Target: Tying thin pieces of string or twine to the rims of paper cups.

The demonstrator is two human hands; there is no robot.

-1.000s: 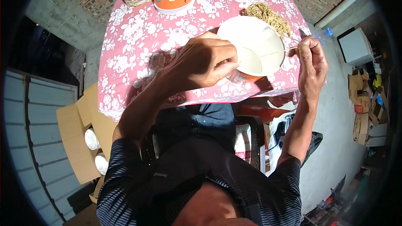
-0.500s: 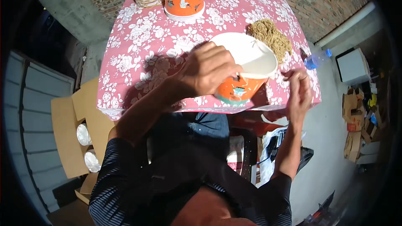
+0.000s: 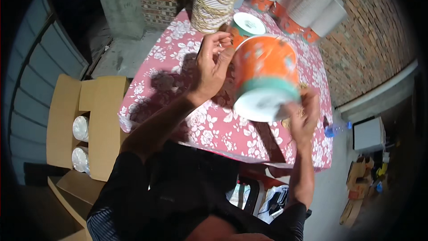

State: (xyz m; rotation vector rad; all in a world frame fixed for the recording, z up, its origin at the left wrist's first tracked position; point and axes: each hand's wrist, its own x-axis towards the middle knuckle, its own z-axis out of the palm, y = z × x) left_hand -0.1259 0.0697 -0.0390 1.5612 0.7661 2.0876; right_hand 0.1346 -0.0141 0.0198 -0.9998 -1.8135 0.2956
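An orange paper bucket (image 3: 264,69) with a teal band and a white base is lifted over the pink floral table (image 3: 178,62), tipped so its base faces me. My left hand (image 3: 214,62) grips its upper side near the rim. My right hand (image 3: 304,115) comes up from below and presses against the edge of the base, its fingers partly hidden behind the bucket. A small heap of tan twine (image 3: 298,107) lies on the cloth just under that hand.
A tall stack of buckets bound with twine (image 3: 215,2) and a lidded bucket (image 3: 248,24) stand at the table's far end, with more stacks (image 3: 303,4) lying against the brick wall. An open cardboard box (image 3: 82,125) holds white stacks at left. A blue bottle (image 3: 335,129) lies on the floor.
The bucket has been raised and turned over: its white inside faced me before, now its base does. My right hand moved from beside the rim to under the base.
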